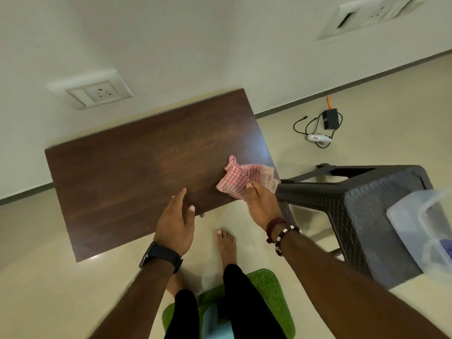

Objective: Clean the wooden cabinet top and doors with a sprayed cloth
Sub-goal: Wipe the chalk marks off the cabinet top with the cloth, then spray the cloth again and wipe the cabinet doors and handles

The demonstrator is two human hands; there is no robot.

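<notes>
— Pale walls and a tiled floor around it; what sits in the middle of the frame?

— I see the dark wooden cabinet top [137, 167], and near its right edge the pink checked cloth [244, 179].

— Who holds the cloth?

— My right hand [263, 206] pinches its near corner, thumb on top, so I judge it can drag the bunched fabric across the wood.

— And the other hand?

— The left hand [175, 223] hovers over the near edge with fingers spread, gripping nothing; probably ready to steady the cabinet.

— Anything else?

— Right of frame, a dark stool [362, 206] with a clear plastic box [420, 236] close by. I cannot see a spray bottle, nor the doors.
</notes>
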